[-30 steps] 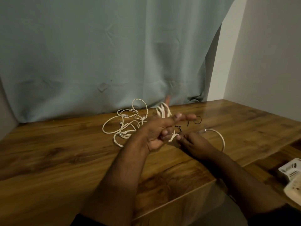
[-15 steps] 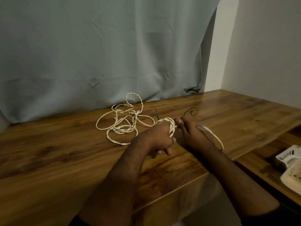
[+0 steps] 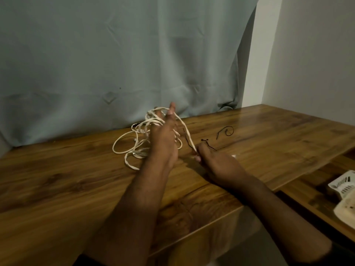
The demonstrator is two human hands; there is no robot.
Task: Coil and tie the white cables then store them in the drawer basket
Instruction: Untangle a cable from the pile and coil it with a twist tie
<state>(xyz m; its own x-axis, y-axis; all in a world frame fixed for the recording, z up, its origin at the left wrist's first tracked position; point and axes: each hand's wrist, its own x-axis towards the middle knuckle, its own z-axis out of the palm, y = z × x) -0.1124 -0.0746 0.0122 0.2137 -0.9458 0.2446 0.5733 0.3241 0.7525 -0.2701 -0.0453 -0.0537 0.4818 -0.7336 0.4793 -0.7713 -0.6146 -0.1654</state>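
Note:
A tangle of white cable [image 3: 126, 143] lies on the wooden table [image 3: 57, 179] near the curtain. My left hand [image 3: 165, 139] is raised edge-on with straight fingers, and several turns of the cable are looped around them. From those loops one strand runs down and right to my right hand [image 3: 217, 164], which rests on the table and pinches the strand at its fingertips. Two thin dark ties lie on the table: one [image 3: 208, 144] just beyond my right hand, the other [image 3: 225, 131] curled farther right.
A white slotted basket [image 3: 343, 184] sits at the right edge on a lower wooden surface [image 3: 307, 191], beside another pale object [image 3: 347, 208]. A grey-blue curtain [image 3: 115, 64] hangs behind the table, with a white wall [image 3: 317, 64] at right.
My left hand has gone from a closed fist low by the table to raised, straight fingers with cable loops around them. My right hand stayed on the table, holding the strand.

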